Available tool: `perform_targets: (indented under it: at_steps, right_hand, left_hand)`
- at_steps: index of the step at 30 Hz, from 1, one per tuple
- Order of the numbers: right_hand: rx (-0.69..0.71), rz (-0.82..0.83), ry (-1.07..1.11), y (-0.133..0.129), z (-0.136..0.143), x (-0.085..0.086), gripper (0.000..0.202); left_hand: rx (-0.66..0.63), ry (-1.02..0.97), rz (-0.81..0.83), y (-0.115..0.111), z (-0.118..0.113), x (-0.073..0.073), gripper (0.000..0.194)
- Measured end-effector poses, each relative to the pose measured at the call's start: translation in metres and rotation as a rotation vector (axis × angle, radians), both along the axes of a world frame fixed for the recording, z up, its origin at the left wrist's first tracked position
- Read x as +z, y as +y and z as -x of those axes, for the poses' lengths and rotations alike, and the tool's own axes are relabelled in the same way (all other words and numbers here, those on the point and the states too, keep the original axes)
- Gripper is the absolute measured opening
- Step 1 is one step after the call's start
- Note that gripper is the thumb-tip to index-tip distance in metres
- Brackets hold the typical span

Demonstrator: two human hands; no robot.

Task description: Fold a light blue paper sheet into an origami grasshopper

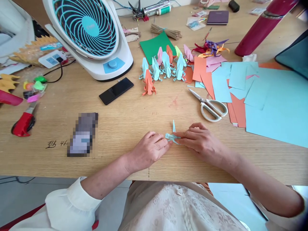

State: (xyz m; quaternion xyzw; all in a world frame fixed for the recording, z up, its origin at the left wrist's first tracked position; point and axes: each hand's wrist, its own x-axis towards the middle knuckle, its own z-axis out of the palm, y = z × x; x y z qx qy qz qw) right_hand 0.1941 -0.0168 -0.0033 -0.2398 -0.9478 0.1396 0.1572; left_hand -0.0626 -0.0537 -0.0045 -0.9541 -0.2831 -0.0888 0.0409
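Observation:
Between my two hands, low over the wooden table, is a small folded piece of light blue paper (171, 137). My left hand (152, 149) has its fingertips closed on the left side of the paper. From the other side my right hand (199, 140) pinches it, hiding part of the folds. A thin pointed strip of the same blue (173, 125) stands up just beyond my right fingertips. Farther back, several finished folded paper figures (166, 64) stand in a group, mostly light blue. One orange figure (148, 84) stands in front of them.
Scissors with white handles (213, 109) lie right of my hands, beside orange and blue paper sheets (276, 102). A black phone (116, 91) and a blurred-out device (83, 134) lie left. Behind are a fan (113, 64), a green sheet (154, 48) and a dark red bottle (262, 30).

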Motion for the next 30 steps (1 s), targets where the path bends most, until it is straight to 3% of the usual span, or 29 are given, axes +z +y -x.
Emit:
perform_targets:
  at_steps: [8,14,19,26,30]
  right_hand:
    - [0.077,-0.193,-0.120,-0.005,0.004,0.007,0.030]
    - [0.046,-0.143,-0.113,-0.007,0.002,0.002,0.030]
    - [0.003,-0.065,-0.043,-0.009,0.002,0.002,0.028]
    - [-0.018,-0.074,0.022,-0.012,0.004,-0.001,0.027]
    - [-0.034,-0.095,0.029,-0.015,0.005,-0.002,0.027]
  left_hand:
    - [-0.039,-0.071,0.045,0.000,0.008,0.001,0.030]
    - [0.148,-0.133,0.159,-0.020,0.016,-0.004,0.034]
    - [0.335,-0.308,0.288,-0.033,0.016,-0.005,0.036]
    - [0.556,-0.583,0.291,-0.019,-0.016,0.011,0.029]
    - [0.573,-0.532,0.249,-0.013,-0.035,0.005,0.013]
